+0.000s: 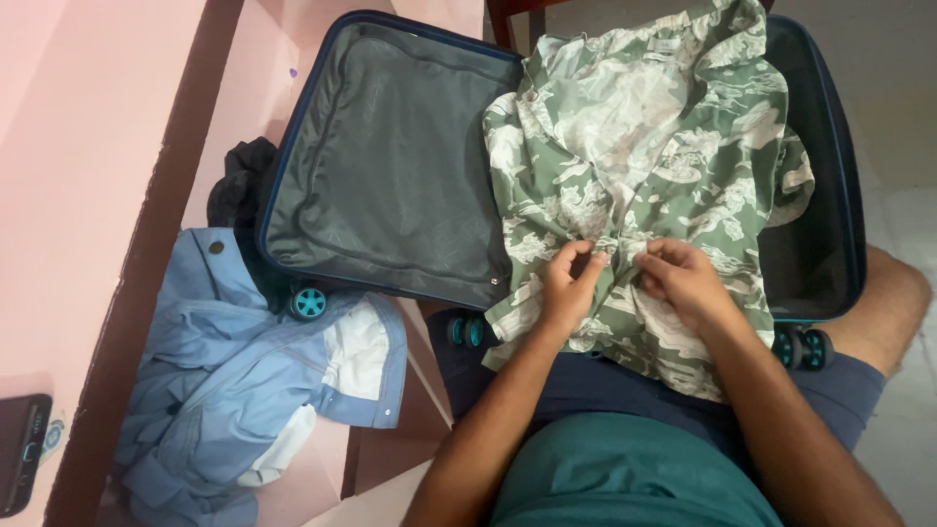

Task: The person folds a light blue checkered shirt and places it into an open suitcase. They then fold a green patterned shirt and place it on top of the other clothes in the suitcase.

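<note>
A green and white patterned shirt (pixel 644 156) lies spread over the right half of an open dark suitcase (pixel 390 166), its hem hanging over the front edge onto my lap. My left hand (pixel 569 283) pinches the shirt's front edge near the lower middle. My right hand (pixel 683 278) pinches the fabric just beside it, the fingertips of both hands almost meeting at the front opening. The suitcase's left half shows bare grey lining.
A light blue jacket (pixel 254 381) with white lining lies crumpled on the pink floor at the left. A black garment (pixel 239 181) sits behind it. A dark phone (pixel 21 449) lies at the far left edge. Teal suitcase wheels (pixel 309 303) stick out below the case.
</note>
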